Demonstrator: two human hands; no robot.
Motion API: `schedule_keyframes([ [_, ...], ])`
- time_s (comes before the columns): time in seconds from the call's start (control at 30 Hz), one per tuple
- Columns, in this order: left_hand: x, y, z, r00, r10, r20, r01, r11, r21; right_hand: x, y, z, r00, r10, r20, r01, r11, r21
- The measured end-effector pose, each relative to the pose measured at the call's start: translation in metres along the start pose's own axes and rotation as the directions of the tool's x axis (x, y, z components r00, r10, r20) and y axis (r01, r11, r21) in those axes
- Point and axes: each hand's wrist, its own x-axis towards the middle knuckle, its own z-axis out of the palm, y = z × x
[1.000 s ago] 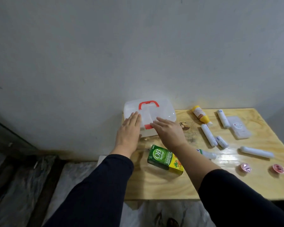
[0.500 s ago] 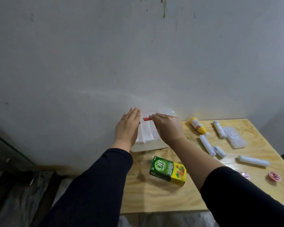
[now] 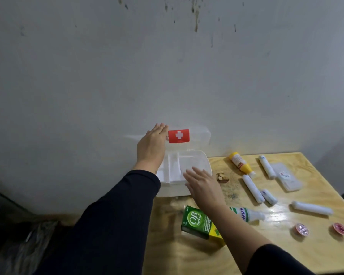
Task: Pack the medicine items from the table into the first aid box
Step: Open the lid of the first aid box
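Note:
The white first aid box (image 3: 204, 164) stands open at the table's back left, its clear lid (image 3: 199, 135) with a red cross label upright against the wall. My left hand (image 3: 152, 145) rests flat against the lid's left side. My right hand (image 3: 204, 185) hovers open over the box's front right corner, holding nothing. A green and yellow OB herbal carton (image 3: 199, 223) lies in front of the box, partly under my right forearm. A white bottle (image 3: 246, 214) lies beside it. A yellow-capped bottle (image 3: 239, 162) and several white rolls (image 3: 252, 188) lie to the right.
A clear flat case (image 3: 286, 176) lies at the back right of the wooden table (image 3: 286, 255). Two small pink round cups (image 3: 301, 229) sit near the right edge. A grey wall stands right behind the box. Dark floor lies to the left of the table.
The lid has swung up from shut to upright against the wall. My left hand went up with it; my right hand has come off the lid and drawn back toward me.

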Motion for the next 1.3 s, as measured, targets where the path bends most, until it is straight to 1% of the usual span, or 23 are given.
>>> schedule_keyframes([
  [0.07,0.006,0.0,0.001,1.0,-0.003,0.004,0.003,1.0,0.008,-0.009,0.004,0.007,0.995,0.053,0.083,-0.054,0.999,0.009],
  [0.17,0.014,0.001,-0.001,0.999,-0.022,0.031,0.021,0.999,0.026,-0.014,0.01,0.014,0.981,0.109,0.158,-0.115,0.993,0.026],
  [0.3,0.014,0.01,-0.001,0.997,-0.03,0.072,0.024,0.996,0.084,-0.019,0.007,0.013,0.972,0.136,0.189,-0.146,0.989,0.038],
  [0.5,0.02,0.009,0.013,0.99,-0.063,0.129,0.026,0.962,0.271,-0.025,0.003,0.012,0.96,0.146,0.238,-0.161,0.986,0.047],
  [0.73,0.03,0.005,0.019,0.975,-0.106,0.193,0.04,0.948,0.317,-0.025,0.006,0.014,0.964,0.112,0.24,-0.137,0.986,0.091],
  [0.9,0.016,0.006,0.021,0.983,-0.089,0.16,0.037,0.953,0.302,-0.023,0.007,0.003,0.966,0.074,0.248,-0.113,0.983,0.146],
  [1.0,-0.012,0.011,0.027,0.977,-0.109,0.185,0.061,0.967,0.249,-0.027,0.004,-0.012,0.97,0.129,0.205,-0.162,0.975,0.153],
  [1.1,-0.043,0.015,0.038,0.954,-0.143,0.262,0.095,0.978,0.186,-0.046,0.003,-0.023,0.972,0.215,0.091,-0.229,0.955,0.186],
  [1.13,-0.052,0.014,0.042,0.941,-0.148,0.303,0.101,0.981,0.166,-0.054,0.003,-0.026,0.969,0.231,0.092,-0.245,0.951,0.189],
  [1.17,-0.061,0.013,0.047,0.923,-0.148,0.355,0.102,0.984,0.146,-0.064,0.002,-0.029,0.96,0.247,0.129,-0.268,0.945,0.189],
  [1.23,-0.077,0.01,0.058,0.878,-0.131,0.461,0.088,0.99,0.115,-0.083,0.003,-0.03,0.921,0.272,0.28,-0.322,0.934,0.153],
  [1.3,-0.09,0.006,0.065,0.85,-0.113,0.515,0.059,0.991,0.12,-0.1,0.003,-0.027,0.87,0.299,0.392,-0.358,0.93,0.084],
])
